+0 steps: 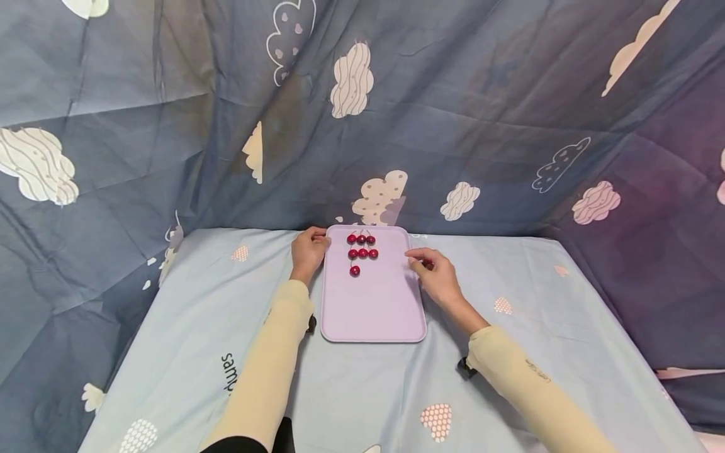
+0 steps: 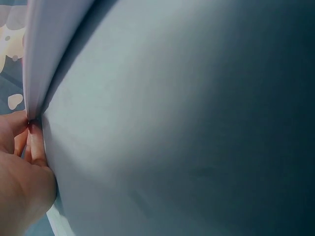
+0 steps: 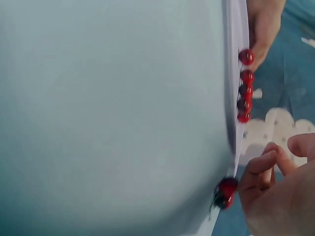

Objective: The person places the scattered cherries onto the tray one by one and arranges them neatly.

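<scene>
My left hand [image 1: 308, 253] pinches the far left corner of a lilac tray [image 1: 374, 314]; in the left wrist view its thumb and fingers meet at the rim. Dark red cherries lie on the tray: a far row of three [image 1: 361, 240], a second row of three [image 1: 363, 253] and a single cherry [image 1: 354, 270] nearer. Over the tray's right edge my right hand [image 1: 437, 277] hovers with loosely bent fingers, its thumb apart from them. Beside the tray and partly hidden by this hand are more cherries [image 3: 226, 189]. I see nothing held in the right hand.
The tray lies on a pale blue sheet [image 1: 351, 390] with printed hearts. Dark cloth [image 1: 453, 126] with cloud prints hangs upright behind the sheet and along both sides.
</scene>
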Demonstrator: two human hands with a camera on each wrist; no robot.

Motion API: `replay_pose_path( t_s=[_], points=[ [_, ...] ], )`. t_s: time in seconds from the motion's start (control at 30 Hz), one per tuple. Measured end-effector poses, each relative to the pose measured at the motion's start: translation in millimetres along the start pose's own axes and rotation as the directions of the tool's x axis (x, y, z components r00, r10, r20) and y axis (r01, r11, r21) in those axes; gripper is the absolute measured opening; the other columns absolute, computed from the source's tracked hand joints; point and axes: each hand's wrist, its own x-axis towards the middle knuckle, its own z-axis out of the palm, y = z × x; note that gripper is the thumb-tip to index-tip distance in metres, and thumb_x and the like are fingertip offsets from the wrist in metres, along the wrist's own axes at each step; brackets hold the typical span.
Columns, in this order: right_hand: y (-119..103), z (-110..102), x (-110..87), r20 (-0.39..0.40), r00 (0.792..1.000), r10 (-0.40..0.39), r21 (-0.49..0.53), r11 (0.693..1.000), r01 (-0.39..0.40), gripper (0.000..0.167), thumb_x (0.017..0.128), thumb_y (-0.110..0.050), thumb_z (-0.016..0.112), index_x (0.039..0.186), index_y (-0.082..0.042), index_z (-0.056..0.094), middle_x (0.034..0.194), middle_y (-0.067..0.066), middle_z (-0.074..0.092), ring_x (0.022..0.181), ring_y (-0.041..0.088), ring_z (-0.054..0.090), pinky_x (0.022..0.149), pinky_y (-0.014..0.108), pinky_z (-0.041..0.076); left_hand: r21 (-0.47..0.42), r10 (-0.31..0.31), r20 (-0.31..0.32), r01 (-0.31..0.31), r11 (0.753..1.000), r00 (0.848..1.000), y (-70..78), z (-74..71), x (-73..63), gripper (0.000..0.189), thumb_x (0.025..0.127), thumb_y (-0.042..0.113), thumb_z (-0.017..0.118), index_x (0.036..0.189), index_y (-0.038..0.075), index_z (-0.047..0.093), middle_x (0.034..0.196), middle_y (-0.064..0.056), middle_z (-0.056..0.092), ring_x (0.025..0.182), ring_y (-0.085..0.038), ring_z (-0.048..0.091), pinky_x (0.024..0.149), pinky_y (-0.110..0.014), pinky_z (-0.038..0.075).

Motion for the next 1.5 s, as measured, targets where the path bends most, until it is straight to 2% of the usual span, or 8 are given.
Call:
replay_pose_path(
  t_s=[0.13, 0.3, 0.47, 0.57, 0.7, 0.87, 1.2, 1.5],
  points=[
    [13, -12, -0.3, -0.052, 0.998, 0.04, 0.017, 0.999, -0.039, 0.024, 0.103, -0.024, 0.069, 0.123, -0.013, 0.077, 0.105, 0.014, 0.069, 0.059, 0.009, 0.058, 0.053, 0.018, 0.048, 0.001, -0.006, 0.005, 0.006, 1.0, 1.0, -1.4, -0.4, 0.5, 0.024, 0.101, 0.014, 0.07, 0.123, 0.005, 0.074, 0.113, -0.015, 0.075, 0.102, -0.028, 0.065, 0.099, -0.041, 0.057],
    [24, -17, -2.0, -0.123, 0.98, 0.157, 0.076, 0.986, -0.148, 0.025, 0.098, -0.022, 0.074, 0.12, -0.009, 0.072, 0.098, 0.007, 0.07, 0.065, 0.011, 0.06, 0.057, 0.018, 0.047, -0.008, -0.005, 0.007, 0.005, 1.0, 1.0, -0.9, -0.3, -0.1, 0.024, 0.101, 0.014, 0.07, 0.123, 0.005, 0.074, 0.113, -0.016, 0.074, 0.102, -0.028, 0.065, 0.098, -0.04, 0.057],
    [30, -16, -1.1, -0.103, 0.941, 0.323, 0.183, 0.936, -0.301, 0.035, 0.095, -0.021, 0.078, 0.123, -0.006, 0.063, 0.087, -0.008, 0.06, 0.059, 0.003, 0.049, 0.052, 0.02, 0.043, -0.012, -0.019, 0.007, 0.019, 1.0, 1.0, -0.3, 0.7, -0.1, 0.024, 0.101, 0.015, 0.07, 0.123, 0.005, 0.074, 0.112, -0.015, 0.074, 0.101, -0.027, 0.064, 0.098, -0.04, 0.057],
    [31, -14, 0.8, -0.088, 0.921, 0.379, 0.209, 0.911, -0.355, 0.04, 0.094, -0.024, 0.08, 0.125, -0.008, 0.062, 0.082, -0.01, 0.058, 0.054, 0.003, 0.046, 0.047, 0.022, 0.041, -0.009, -0.021, 0.007, 0.021, 1.0, 1.0, -0.5, 0.5, 0.5, 0.024, 0.101, 0.014, 0.07, 0.122, 0.006, 0.074, 0.112, -0.015, 0.074, 0.101, -0.027, 0.064, 0.099, -0.04, 0.057],
    [32, -9, 3.1, -0.126, 0.92, 0.372, 0.164, 0.922, -0.351, 0.037, 0.091, -0.027, 0.082, 0.12, -0.01, 0.067, 0.078, -0.01, 0.057, 0.055, 0.005, 0.046, 0.048, 0.022, 0.04, -0.003, -0.016, 0.003, 0.016, 1.0, 1.0, -1.4, 0.3, 1.2, 0.024, 0.101, 0.015, 0.07, 0.122, 0.006, 0.074, 0.113, -0.014, 0.075, 0.102, -0.027, 0.065, 0.099, -0.04, 0.057],
    [32, -2, 4.2, -0.183, 0.929, 0.322, 0.049, 0.947, -0.318, 0.032, 0.087, -0.03, 0.086, 0.111, -0.013, 0.073, 0.077, -0.008, 0.059, 0.072, 0.01, 0.053, 0.063, 0.024, 0.041, -0.001, -0.015, 0.004, 0.015, 1.0, 1.0, -1.9, 0.5, 0.2, 0.024, 0.101, 0.015, 0.07, 0.123, 0.006, 0.074, 0.114, -0.014, 0.075, 0.103, -0.028, 0.065, 0.099, -0.04, 0.057],
    [35, 3, 7.1, -0.222, 0.927, 0.302, -0.011, 0.95, -0.312, 0.026, 0.089, -0.029, 0.084, 0.108, -0.013, 0.074, 0.082, -0.001, 0.062, 0.08, 0.018, 0.055, 0.074, 0.03, 0.04, -0.015, -0.017, 0.008, 0.017, 1.0, 1.0, 0.8, 0.7, -0.1, 0.024, 0.101, 0.014, 0.07, 0.123, 0.006, 0.074, 0.114, -0.015, 0.074, 0.103, -0.028, 0.065, 0.1, -0.04, 0.057],
    [34, 2, 9.1, -0.188, 0.92, 0.344, -0.007, 0.936, -0.352, 0.026, 0.091, -0.03, 0.083, 0.11, -0.016, 0.073, 0.084, -0.003, 0.062, 0.059, 0.009, 0.053, 0.051, 0.021, 0.048, -0.023, -0.015, 0.007, 0.015, 1.0, 1.0, 0.2, -0.3, -1.0, 0.025, 0.101, 0.014, 0.07, 0.124, 0.005, 0.074, 0.113, -0.015, 0.074, 0.102, -0.029, 0.064, 0.1, -0.04, 0.057]
  ],
)
